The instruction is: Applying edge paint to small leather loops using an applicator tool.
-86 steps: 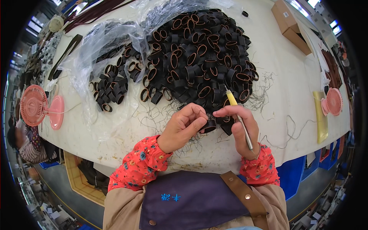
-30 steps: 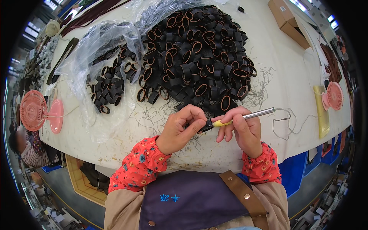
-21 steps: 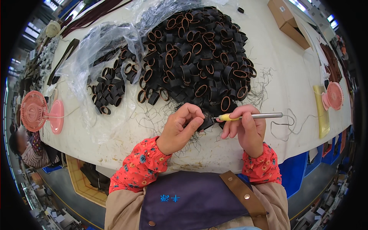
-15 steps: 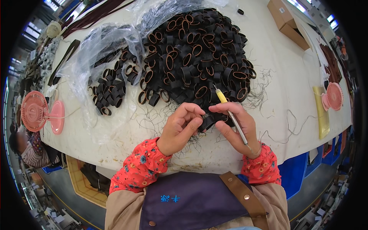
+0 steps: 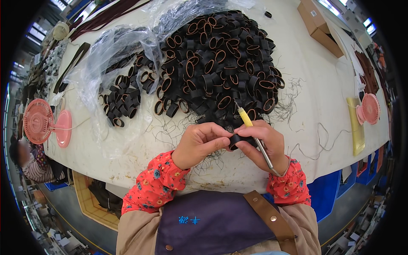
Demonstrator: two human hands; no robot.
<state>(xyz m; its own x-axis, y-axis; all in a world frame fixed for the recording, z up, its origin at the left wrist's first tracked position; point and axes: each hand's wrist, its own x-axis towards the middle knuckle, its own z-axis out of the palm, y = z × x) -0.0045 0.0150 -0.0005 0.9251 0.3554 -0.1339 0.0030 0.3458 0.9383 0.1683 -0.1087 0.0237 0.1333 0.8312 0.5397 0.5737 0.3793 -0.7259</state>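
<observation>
A small black belt loop (image 5: 233, 143) is held between my two hands, just in front of a big heap of like loops (image 5: 212, 63) with brown edges. My left hand (image 5: 199, 144) pinches the loop's left side between thumb and fingertips. From the right, the thumb and fingers of my right hand (image 5: 268, 146) grip the same loop. Tucked in that right hand is also a slim pen-like tool (image 5: 247, 117) with a yellow section and a metal shaft. Its thin tip points away toward the heap. A thin cord trails from its rear near my wrist.
Clear plastic bags (image 5: 97, 72) partly cover more loops at left. Pink fans (image 5: 63, 129) stand at both sides of the table (image 5: 314, 85). A cardboard box (image 5: 319, 27) sits far right, near a yellow strip (image 5: 355, 127). Loose threads lie around the heap.
My hands have drawn closer together around the loop, which now sits slightly further right. My left fingers have straightened, and my right fingers have closed in on the loop.
</observation>
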